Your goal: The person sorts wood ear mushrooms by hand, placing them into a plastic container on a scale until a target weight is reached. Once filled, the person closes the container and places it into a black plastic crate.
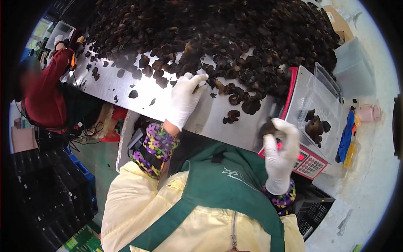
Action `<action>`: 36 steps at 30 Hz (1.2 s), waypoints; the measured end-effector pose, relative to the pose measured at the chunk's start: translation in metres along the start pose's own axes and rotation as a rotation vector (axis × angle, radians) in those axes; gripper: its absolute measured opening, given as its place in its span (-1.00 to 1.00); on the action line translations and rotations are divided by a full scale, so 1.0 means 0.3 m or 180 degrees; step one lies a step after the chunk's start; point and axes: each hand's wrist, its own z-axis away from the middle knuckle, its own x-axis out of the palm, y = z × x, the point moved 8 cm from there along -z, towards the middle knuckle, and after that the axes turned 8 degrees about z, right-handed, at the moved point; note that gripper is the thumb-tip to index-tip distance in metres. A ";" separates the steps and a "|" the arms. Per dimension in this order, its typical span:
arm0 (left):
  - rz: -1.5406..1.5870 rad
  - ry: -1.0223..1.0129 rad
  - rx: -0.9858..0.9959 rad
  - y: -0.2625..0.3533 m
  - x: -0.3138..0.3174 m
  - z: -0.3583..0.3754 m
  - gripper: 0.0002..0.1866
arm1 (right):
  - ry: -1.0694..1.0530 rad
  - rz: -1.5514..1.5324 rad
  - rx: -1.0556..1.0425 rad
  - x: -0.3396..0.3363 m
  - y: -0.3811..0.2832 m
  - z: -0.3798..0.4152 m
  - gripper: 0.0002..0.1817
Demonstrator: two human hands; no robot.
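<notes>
My left hand (187, 97), in a white glove, is over the metal table (147, 94) at the near edge of a big pile of dark, mushroom-like pieces (201, 33). Its thumb and index finger are curled close together; whether something small is between them is hidden. My right hand (282, 151), also gloved, holds a dark piece (268, 129) between thumb and fingers, just left of the red and white scale (310, 166). On the scale stands a clear plastic tray (325, 101) with several dark pieces (315, 128) in it.
A co-worker in a red sleeve (48, 92) is at the table's left end. Right of the scale are a translucent bin (354, 67), a pink container (369, 113) and a blue item (346, 136). Black crates (46, 197) stand at lower left, another crate (312, 210) at lower right.
</notes>
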 end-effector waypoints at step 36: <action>-0.0474 -0.0139 0.1300 0.316 0.218 -0.027 -0.70 | 0.1156 0.1349 -0.0656 -0.402 0.091 0.115 -0.78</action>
